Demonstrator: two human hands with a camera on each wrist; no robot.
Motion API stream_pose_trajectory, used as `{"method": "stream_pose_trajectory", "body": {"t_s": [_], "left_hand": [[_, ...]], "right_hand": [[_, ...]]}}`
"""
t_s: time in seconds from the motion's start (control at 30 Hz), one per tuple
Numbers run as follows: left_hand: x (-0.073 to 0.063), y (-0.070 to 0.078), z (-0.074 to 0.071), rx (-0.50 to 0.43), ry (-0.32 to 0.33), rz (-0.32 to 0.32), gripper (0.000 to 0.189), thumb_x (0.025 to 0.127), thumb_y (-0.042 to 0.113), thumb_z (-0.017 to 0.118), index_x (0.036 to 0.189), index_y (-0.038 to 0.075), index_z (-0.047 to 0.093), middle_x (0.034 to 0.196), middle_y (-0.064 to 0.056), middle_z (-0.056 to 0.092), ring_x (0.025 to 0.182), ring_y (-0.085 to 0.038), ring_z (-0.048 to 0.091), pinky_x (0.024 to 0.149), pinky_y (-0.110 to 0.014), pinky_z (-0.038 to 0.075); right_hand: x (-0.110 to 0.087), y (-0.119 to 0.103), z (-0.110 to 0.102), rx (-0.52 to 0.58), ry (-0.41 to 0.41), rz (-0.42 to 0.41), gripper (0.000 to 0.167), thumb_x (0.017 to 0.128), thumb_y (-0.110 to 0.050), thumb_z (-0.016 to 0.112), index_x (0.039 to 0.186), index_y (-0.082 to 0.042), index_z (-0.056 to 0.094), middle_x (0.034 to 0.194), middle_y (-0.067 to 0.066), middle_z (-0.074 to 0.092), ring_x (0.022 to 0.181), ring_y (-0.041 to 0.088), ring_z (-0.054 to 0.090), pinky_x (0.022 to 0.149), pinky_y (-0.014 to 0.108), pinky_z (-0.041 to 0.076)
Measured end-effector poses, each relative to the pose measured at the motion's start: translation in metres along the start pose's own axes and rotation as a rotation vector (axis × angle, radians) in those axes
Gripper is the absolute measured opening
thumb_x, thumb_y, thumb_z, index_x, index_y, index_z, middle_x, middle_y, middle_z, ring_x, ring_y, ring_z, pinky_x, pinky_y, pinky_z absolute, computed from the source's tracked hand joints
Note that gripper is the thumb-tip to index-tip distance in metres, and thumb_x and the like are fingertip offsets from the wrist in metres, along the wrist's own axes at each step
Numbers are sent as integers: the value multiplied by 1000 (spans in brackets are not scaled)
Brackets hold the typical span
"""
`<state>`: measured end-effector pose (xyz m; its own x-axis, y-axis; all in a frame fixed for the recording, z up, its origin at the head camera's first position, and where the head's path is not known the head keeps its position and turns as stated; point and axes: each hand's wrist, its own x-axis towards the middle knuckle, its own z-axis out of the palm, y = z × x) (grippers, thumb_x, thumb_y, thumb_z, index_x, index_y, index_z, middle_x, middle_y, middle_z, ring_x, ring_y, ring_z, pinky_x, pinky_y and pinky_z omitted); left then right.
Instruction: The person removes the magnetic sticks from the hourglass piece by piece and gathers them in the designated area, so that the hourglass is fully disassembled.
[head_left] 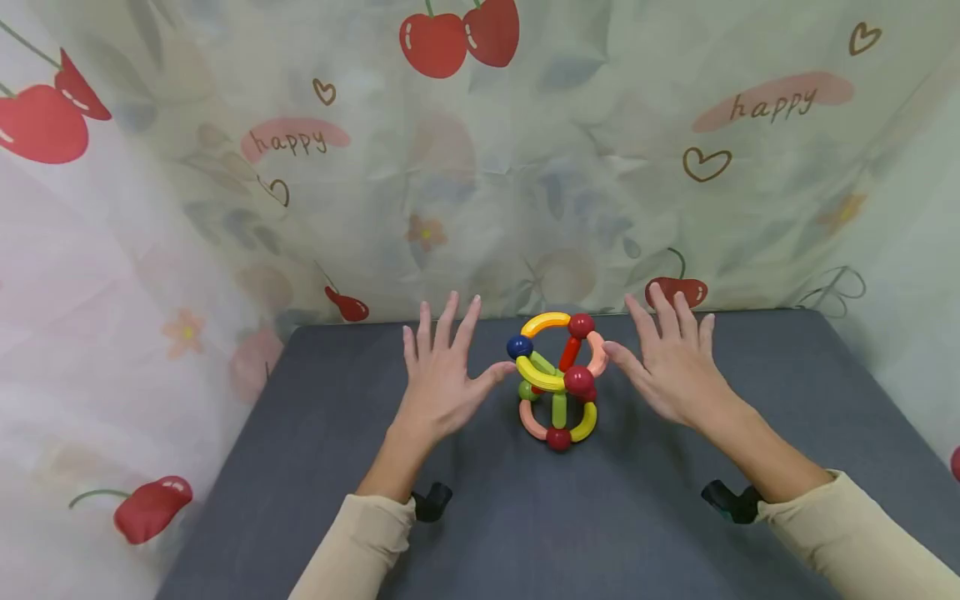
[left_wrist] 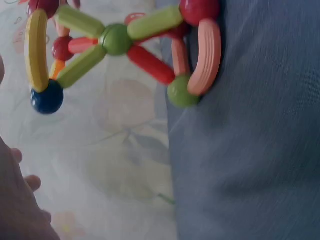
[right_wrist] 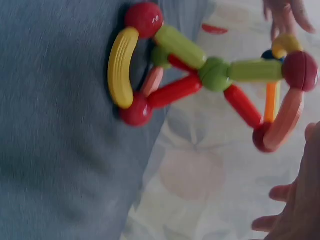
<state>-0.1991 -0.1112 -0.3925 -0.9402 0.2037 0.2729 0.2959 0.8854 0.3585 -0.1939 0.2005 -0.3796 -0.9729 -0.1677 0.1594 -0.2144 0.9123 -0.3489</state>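
Observation:
An hourglass-shaped build of magnetic balls and rods [head_left: 559,410] stands upright at the far middle of the dark table. Its upper ring joins yellow, orange and pink curved rods with red balls and a blue ball [head_left: 520,347]. A green ball [left_wrist: 117,39] forms the narrow waist, where straight green and red rods [right_wrist: 176,92] meet. On the build's left, my left hand [head_left: 441,379] is spread, its thumb tip close to the blue ball. My right hand [head_left: 678,375] is likewise spread on the other side, thumb beside the pink curved rod [head_left: 597,354]. Neither hand grips anything.
The dark table [head_left: 337,467] extends around the build. Behind it hangs a pale curtain [head_left: 495,225] printed with cherries, hearts and flowers, close along the table's far edge. Black straps [head_left: 432,502] sit at both wrists, below beige sleeves [head_left: 360,542].

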Motion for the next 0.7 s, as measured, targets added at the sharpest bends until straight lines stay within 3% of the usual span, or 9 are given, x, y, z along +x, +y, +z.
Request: {"method": "stream_pose_trajectory", "body": {"t_s": [0.13, 0.2, 0.33, 0.4, 0.47, 0.53, 0.6, 0.67, 0.7], "left_hand": [[-8, 8, 15, -179, -54, -4, 107, 85, 82, 55, 163, 41, -6, 174, 10, -2, 161, -33, -7, 124, -68, -2], [-10, 11, 24, -251, -76, -3, 113, 82, 78, 63, 162, 40, -8, 173, 12, -1, 162, -32, -3, 125, -67, -1], [-14, 16, 42, -391, -117, -5, 120, 79, 69, 74, 161, 43, -11, 173, 13, 1, 161, -31, 3, 125, -67, 4], [-16, 19, 48, -478, -130, -17, 124, 78, 63, 79, 160, 45, -12, 173, 11, 4, 161, -33, 7, 124, -69, 11], [-15, 23, 54, -592, -142, -37, 125, 78, 55, 84, 159, 48, -12, 172, 11, 8, 158, -33, 15, 121, -65, 28], [-13, 28, 58, -751, -166, -53, 126, 79, 49, 86, 156, 53, -13, 170, 8, 15, 144, -39, 43, 106, -61, 48], [-10, 31, 62, -892, -186, -62, 125, 79, 44, 87, 154, 58, -12, 162, 3, 31, 114, -39, 66, 85, -55, 60], [-8, 34, 65, -1000, -189, -61, 123, 79, 42, 87, 153, 60, -9, 153, 0, 41, 100, -31, 72, 79, -50, 62], [-7, 35, 67, -1039, -184, -53, 122, 79, 40, 88, 154, 59, -7, 150, -1, 45, 99, -29, 74, 82, -50, 62]], "right_hand": [[-2, -11, 5, 152, -48, -11, 83, 104, -64, 35, 161, -6, 24, 167, 25, 17, 154, 51, 11, 119, 75, 10], [-2, -16, 9, 229, -59, -20, 77, 105, -62, 34, 152, -2, 41, 163, 25, 28, 151, 48, 21, 119, 72, 16], [0, -24, 16, 328, -50, -38, 67, 106, -58, 37, 136, -1, 57, 140, 20, 52, 135, 38, 43, 113, 63, 34], [0, -28, 19, 348, -41, -30, 62, 107, -55, 39, 134, -2, 59, 126, 16, 57, 123, 33, 49, 105, 57, 42], [1, -31, 20, 358, -28, -7, 62, 107, -54, 41, 138, -2, 55, 115, 13, 58, 110, 28, 53, 96, 50, 48], [3, -33, 19, 366, -17, 25, 61, 107, -55, 40, 137, -4, 55, 106, 10, 61, 99, 25, 56, 87, 43, 50], [4, -34, 20, 379, -12, 53, 62, 106, -57, 40, 136, -5, 55, 100, 9, 65, 92, 23, 59, 81, 38, 50], [6, -35, 22, 399, -12, 71, 61, 106, -58, 40, 132, -5, 55, 94, 8, 67, 84, 22, 59, 77, 35, 48], [7, -35, 24, 411, -12, 78, 60, 106, -58, 40, 131, -6, 55, 92, 8, 68, 82, 22, 59, 75, 34, 47]]}}
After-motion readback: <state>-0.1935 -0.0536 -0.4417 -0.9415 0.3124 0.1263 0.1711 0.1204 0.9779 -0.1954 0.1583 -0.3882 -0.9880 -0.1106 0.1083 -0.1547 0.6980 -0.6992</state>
